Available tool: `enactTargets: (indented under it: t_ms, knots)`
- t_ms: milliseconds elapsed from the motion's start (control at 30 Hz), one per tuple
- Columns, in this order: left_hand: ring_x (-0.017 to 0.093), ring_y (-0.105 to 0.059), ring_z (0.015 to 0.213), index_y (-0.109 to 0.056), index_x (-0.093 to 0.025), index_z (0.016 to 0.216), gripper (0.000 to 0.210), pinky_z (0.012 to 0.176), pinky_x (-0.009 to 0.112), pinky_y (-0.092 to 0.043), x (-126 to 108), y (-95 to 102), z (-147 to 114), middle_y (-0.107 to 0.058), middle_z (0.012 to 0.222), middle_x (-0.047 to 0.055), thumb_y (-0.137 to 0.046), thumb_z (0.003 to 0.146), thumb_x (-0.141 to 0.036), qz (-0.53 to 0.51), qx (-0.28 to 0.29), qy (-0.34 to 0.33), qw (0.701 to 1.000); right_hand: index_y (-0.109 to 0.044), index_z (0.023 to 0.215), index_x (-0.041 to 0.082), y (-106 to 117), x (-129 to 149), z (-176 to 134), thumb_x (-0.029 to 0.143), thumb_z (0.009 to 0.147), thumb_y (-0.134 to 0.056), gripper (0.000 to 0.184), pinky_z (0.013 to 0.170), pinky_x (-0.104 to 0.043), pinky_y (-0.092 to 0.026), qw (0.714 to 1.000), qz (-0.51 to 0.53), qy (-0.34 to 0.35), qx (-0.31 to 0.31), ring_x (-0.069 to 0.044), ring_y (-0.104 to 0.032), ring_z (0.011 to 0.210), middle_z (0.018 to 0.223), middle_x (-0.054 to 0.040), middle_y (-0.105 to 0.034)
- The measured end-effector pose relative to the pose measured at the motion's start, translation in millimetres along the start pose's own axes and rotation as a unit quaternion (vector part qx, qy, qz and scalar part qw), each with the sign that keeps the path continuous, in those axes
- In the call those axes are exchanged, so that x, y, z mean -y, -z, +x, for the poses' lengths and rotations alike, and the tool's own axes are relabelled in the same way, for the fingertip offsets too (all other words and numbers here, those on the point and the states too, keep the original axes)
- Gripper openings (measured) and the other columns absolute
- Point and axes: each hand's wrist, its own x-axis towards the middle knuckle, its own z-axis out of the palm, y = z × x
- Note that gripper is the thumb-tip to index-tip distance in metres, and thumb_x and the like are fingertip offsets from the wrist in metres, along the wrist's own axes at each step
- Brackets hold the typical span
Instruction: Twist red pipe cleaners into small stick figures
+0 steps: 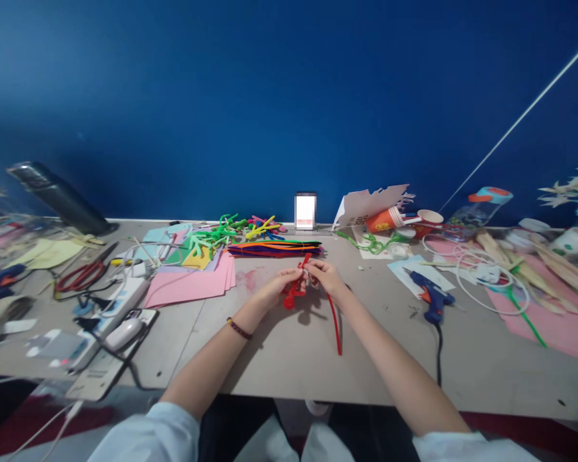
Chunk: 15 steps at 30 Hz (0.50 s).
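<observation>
Both hands meet over the middle of the table around a small red figure of bent pipe cleaners (289,300). My left hand (280,283) is closed on its left side, thumb and fingers pinching it. With bent fingers, my right hand (326,277) grips the upper right part of the same piece. A long red pipe cleaner (336,324) hangs down from below the right hand toward the tabletop; whether it joins the figure is hidden by the fingers. Just beyond the hands lies a bundle of coloured pipe cleaners (274,249).
Pink paper sheets (187,282) and a heap of bent pipe cleaners (216,234) lie left of centre. Further left are a power strip (120,295) and a white mouse (124,333). A blue glue gun (433,298) rests at right. A phone (305,212) stands against the blue wall.
</observation>
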Motion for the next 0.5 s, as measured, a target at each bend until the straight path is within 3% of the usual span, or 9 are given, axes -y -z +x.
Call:
enactTargets:
  t_ms: [100, 167, 267, 333, 367, 433, 500]
  knots:
    - [0.013, -0.058, 0.062, -0.055, -0.018, 0.108, 0.041, 0.058, 0.025, -0.046, 2.0, -4.2, 0.3, -0.060, 0.072, 0.000, -0.066, 0.074, -0.040, 0.129, -0.085, -0.090, 0.984, -0.058, 0.063, 0.017, 0.9, -2.4, 2.0, 0.053, 0.059, -0.073, 0.039, 0.040, -0.019, -0.030, 0.998, -0.029, 0.013, -0.050, -0.006, -0.037, 0.041, 0.045, 0.0064, -0.046]
    - [0.014, -0.060, 0.072, -0.046, -0.021, 0.119, 0.049, 0.061, 0.025, -0.047, 3.1, -5.0, -0.4, -0.062, 0.083, 0.002, -0.065, 0.076, -0.035, 0.240, -0.144, -0.168, 0.945, -0.056, 0.063, 0.018, 0.1, -4.1, 2.5, 0.056, 0.060, -0.071, 0.041, 0.040, -0.019, -0.030, 0.996, -0.035, 0.020, -0.078, -0.006, -0.036, 0.040, 0.044, 0.0070, -0.045]
    - [0.017, -0.058, 0.089, -0.051, -0.020, 0.112, 0.039, 0.072, 0.029, -0.047, 4.1, -2.9, -2.0, -0.060, 0.098, 0.006, -0.065, 0.077, -0.029, 0.416, -0.223, -0.282, 0.835, -0.055, 0.062, 0.018, -4.0, -6.4, 2.2, 0.059, 0.059, -0.070, 0.043, 0.039, -0.020, -0.030, 0.994, -0.043, 0.031, -0.100, -0.006, -0.036, 0.040, 0.043, 0.0068, -0.044]
    - [0.017, -0.057, 0.089, -0.058, -0.019, 0.099, 0.021, 0.076, 0.030, -0.046, 4.8, -0.5, -2.4, -0.060, 0.094, 0.006, -0.063, 0.079, -0.026, 0.497, -0.239, -0.340, 0.762, -0.056, 0.062, 0.018, -7.5, -8.0, 1.7, 0.059, 0.059, -0.069, 0.044, 0.040, -0.020, -0.030, 0.993, -0.050, 0.034, -0.101, -0.007, -0.037, 0.040, 0.044, 0.0062, -0.045]
    - [0.017, -0.057, 0.087, -0.060, -0.019, 0.093, 0.014, 0.076, 0.030, -0.046, 5.2, 0.4, -2.3, -0.061, 0.090, 0.005, -0.061, 0.081, -0.025, 0.519, -0.236, -0.360, 0.739, -0.056, 0.062, 0.018, -9.0, -8.6, 1.4, 0.059, 0.059, -0.069, 0.043, 0.040, -0.020, -0.031, 0.993, -0.052, 0.033, -0.097, -0.007, -0.037, 0.041, 0.044, 0.0059, -0.045]
    - [0.016, -0.059, 0.084, -0.063, -0.019, 0.087, 0.010, 0.075, 0.029, -0.046, 6.2, 1.4, -1.7, -0.064, 0.086, 0.005, -0.055, 0.085, -0.024, 0.529, -0.228, -0.380, 0.724, -0.058, 0.064, 0.018, -10.8, -9.5, 0.9, 0.059, 0.060, -0.069, 0.043, 0.039, -0.021, -0.030, 0.995, -0.055, 0.024, -0.083, -0.007, -0.039, 0.042, 0.045, 0.0055, -0.046]
    - [0.016, -0.060, 0.083, -0.065, -0.019, 0.087, 0.015, 0.076, 0.029, -0.047, 6.6, 1.2, -1.2, -0.066, 0.087, 0.006, -0.051, 0.087, -0.025, 0.507, -0.222, -0.369, 0.747, -0.061, 0.070, 0.018, -10.2, -9.6, 0.8, 0.057, 0.060, -0.069, 0.041, 0.039, -0.021, -0.029, 0.996, -0.059, 0.018, -0.063, -0.008, -0.040, 0.043, 0.047, 0.0053, -0.047]
